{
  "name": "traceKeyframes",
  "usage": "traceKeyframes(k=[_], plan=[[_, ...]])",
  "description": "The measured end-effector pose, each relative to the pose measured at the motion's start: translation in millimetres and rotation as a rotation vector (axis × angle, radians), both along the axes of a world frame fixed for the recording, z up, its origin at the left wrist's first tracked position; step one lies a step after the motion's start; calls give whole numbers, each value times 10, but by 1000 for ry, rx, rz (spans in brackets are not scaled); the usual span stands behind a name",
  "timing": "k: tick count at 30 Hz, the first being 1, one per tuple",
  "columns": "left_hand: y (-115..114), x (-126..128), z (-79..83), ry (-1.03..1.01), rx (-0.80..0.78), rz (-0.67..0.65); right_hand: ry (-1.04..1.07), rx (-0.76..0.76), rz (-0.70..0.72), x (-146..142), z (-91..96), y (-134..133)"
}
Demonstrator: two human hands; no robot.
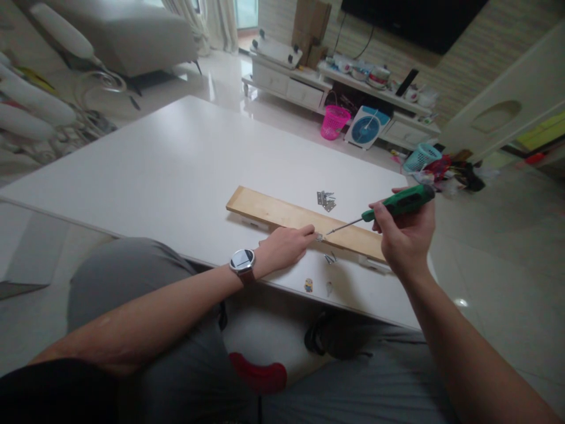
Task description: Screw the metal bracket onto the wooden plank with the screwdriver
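**A:** What's being held there?

**B:** Mid-frame, a small metal plate (pixel 318 237) seems pinched in the left hand's (pixel 288 244) fingertips, at the near edge of the wooden board (pixel 273 210). Right of centre, a green screwdriver (pixel 399 203) is gripped in the right hand (pixel 408 235).

**A:** Handling?

**B:** Board's probably light and stiff, best held by its long edges. Plate looks thin and fiddly, best pinched by the rim. Screwdriver's best held by the handle; shaft could be slick.

**A:** Any writing?

**B:** Nothing can be read, neither on the watch (pixel 242 259) nor the TV (pixel 415 20) up top.

Smooth wooden plank (pixel 273 209), glossy tabletop (pixel 176 159).
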State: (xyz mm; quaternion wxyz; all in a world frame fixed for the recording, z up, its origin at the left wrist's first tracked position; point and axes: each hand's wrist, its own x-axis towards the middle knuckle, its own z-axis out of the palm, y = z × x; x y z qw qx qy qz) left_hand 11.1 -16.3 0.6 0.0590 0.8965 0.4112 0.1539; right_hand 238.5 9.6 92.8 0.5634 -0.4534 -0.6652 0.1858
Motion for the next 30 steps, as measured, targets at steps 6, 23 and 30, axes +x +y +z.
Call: traceKeyframes(k=[6,23,30], plan=[[5,10,-47,-17,-6,-14,-35,0,0,27,-24,9],[27,4,5,0,-5,-2,0,-28,74,9,-63,4],[26,12,-8,-17,-19,-8,-27,-36,71,-2,-78,3]])
